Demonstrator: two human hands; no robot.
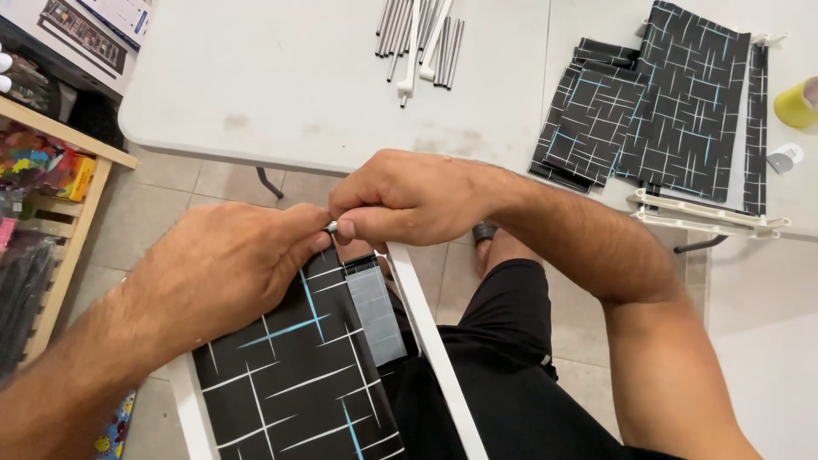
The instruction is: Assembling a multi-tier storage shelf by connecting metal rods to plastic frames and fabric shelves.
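Black patterned fabric panel [298, 375] lies on your lap under your left hand [217, 273], which pins it steady. White rail [430, 341] runs below your right hand [409, 200]. Both hands' fingertips pinch a small metal rod end [331, 227] between them.

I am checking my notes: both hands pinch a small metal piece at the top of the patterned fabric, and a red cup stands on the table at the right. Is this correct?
Nearly. The cup is yellow, not red, as the head view shows. The rest holds: the left hand and right hand pinch the small metal piece at the top of the fabric.
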